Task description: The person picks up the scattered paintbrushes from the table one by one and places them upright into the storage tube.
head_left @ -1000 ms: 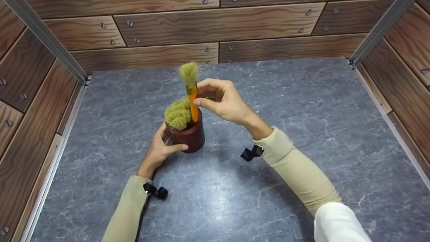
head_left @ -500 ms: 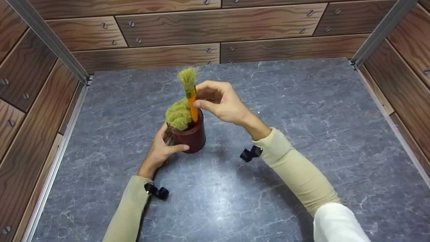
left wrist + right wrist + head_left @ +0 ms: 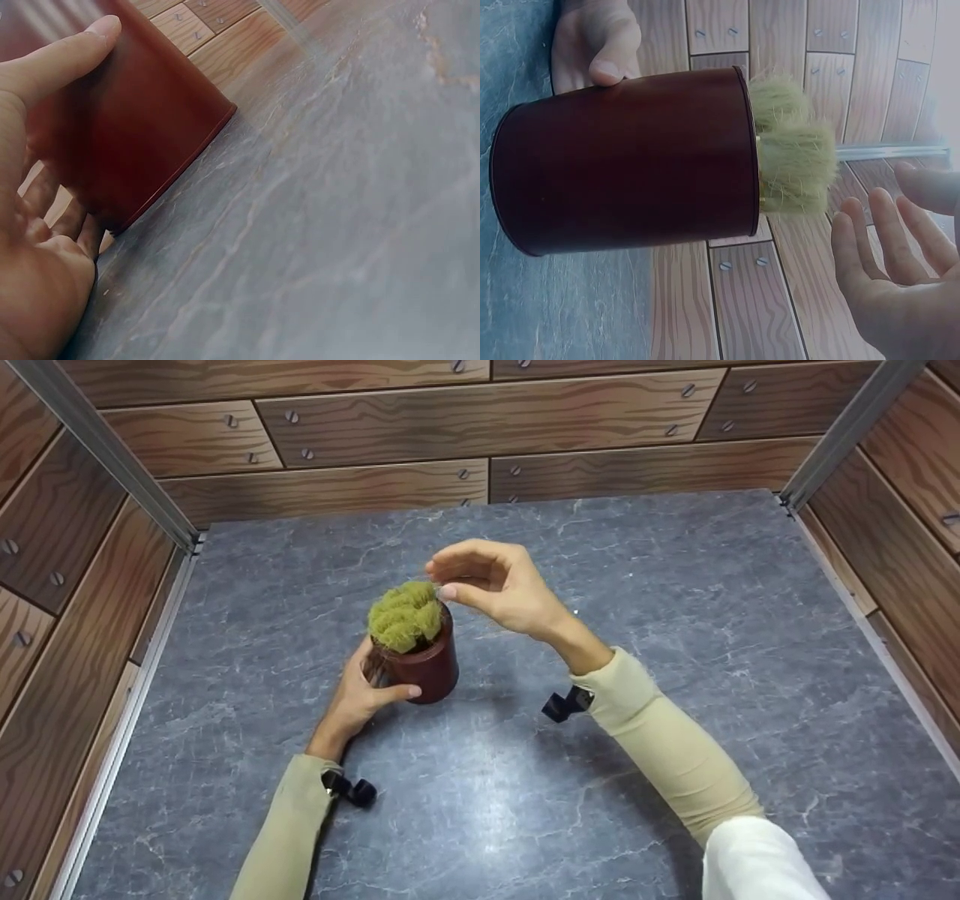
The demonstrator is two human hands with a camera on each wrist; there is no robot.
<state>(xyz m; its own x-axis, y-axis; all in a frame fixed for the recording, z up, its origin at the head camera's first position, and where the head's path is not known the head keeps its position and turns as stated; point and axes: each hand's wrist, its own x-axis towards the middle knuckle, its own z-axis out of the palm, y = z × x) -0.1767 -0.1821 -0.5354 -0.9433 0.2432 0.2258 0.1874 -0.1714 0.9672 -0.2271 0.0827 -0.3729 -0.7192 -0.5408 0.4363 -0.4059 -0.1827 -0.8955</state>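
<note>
A dark red-brown round cup (image 3: 433, 673) stands on the marbled tabletop, with several paintbrushes (image 3: 405, 619) in it, their yellow-green bristles bunched above the rim. My left hand (image 3: 354, 695) grips the cup's left side, thumb across the front; the left wrist view shows fingers reaching round the cup (image 3: 135, 127) low down. Just right of the bristles and above the rim, my right hand (image 3: 506, 589) holds nothing, its fingers loosely bent. In the right wrist view a gap shows between that hand (image 3: 892, 285) and the bristles (image 3: 799, 169). The brush handles are hidden inside the cup.
The grey marbled tabletop (image 3: 675, 600) is enclosed by wood-patterned panels (image 3: 480, 420) at the back and both sides. Metal posts (image 3: 847, 435) rise at the rear corners. A small black wrist camera (image 3: 566, 703) sits on each sleeve.
The orange-handled paintbrush sank into the cup, and my right hand let go of it. Its bristles now stand among the others. The left hand stayed on the cup.
</note>
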